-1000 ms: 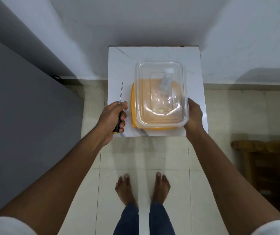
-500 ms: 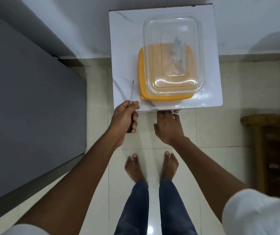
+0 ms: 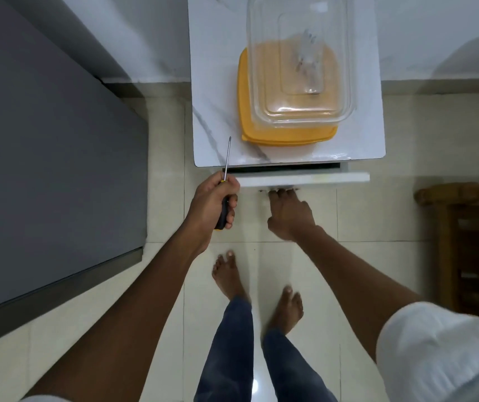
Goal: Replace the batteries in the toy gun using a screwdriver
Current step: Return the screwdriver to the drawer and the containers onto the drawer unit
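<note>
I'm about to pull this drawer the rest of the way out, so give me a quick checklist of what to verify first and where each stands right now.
1. Right hand on the drawer front: ok, fingers hooked under its lower edge.
2. Drawer started: ok, a dark gap shows under the tabletop.
3. Screwdriver secure: ok, left hand closed on its handle, tip pointing away from you.
4. Clear box steady on the yellow lid: ok, both sit back from the front edge.
5. Feet clear of the drawer's path: ok, they stand well back.
6. Toy gun or batteries inside: cannot tell, interior is hidden.
</note>
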